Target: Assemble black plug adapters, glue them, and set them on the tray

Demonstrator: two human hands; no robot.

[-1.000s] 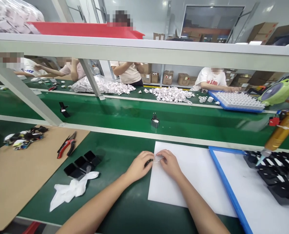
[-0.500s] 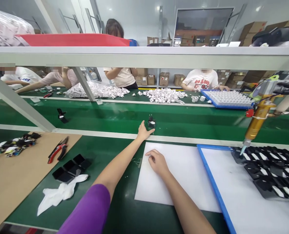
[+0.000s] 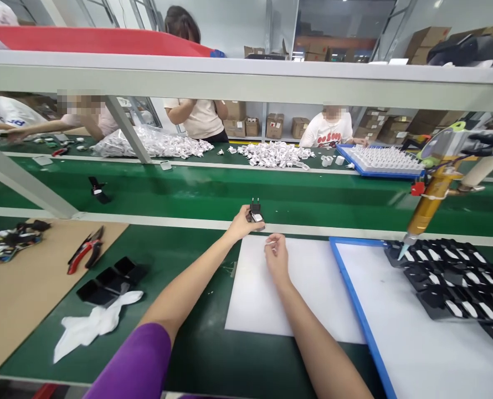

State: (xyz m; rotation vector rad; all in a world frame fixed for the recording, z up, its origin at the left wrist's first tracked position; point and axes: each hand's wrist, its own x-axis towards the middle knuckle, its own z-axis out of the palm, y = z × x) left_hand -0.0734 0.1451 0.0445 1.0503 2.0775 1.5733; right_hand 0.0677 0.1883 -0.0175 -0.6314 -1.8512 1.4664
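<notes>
My left hand (image 3: pixel 240 223) is closed on a black plug adapter (image 3: pixel 256 210) with two pins pointing up and a white patch on its face. It holds the adapter at the near rail of the green conveyor belt (image 3: pixel 180 194). Over the white sheet (image 3: pixel 255 299), my right hand (image 3: pixel 277 257) hovers with its fingers curled; whether anything sits in them is hidden. A similar black piece (image 3: pixel 99 190) lies on the belt to the left.
Right of the sheet, a blue-rimmed tray (image 3: pixel 354 293) carries rows of black housings (image 3: pixel 450 271) under a gold dispenser (image 3: pixel 427 208). On the left are red-handled pliers (image 3: pixel 84 252), black open cases (image 3: pixel 111 280) and a white cloth (image 3: pixel 94 327). Co-workers sit and stand beyond the belt.
My left hand has closed on the adapter and drawn it slightly toward me. My right hand has moved a little right and up, nearer to it. The view has shifted slightly.
</notes>
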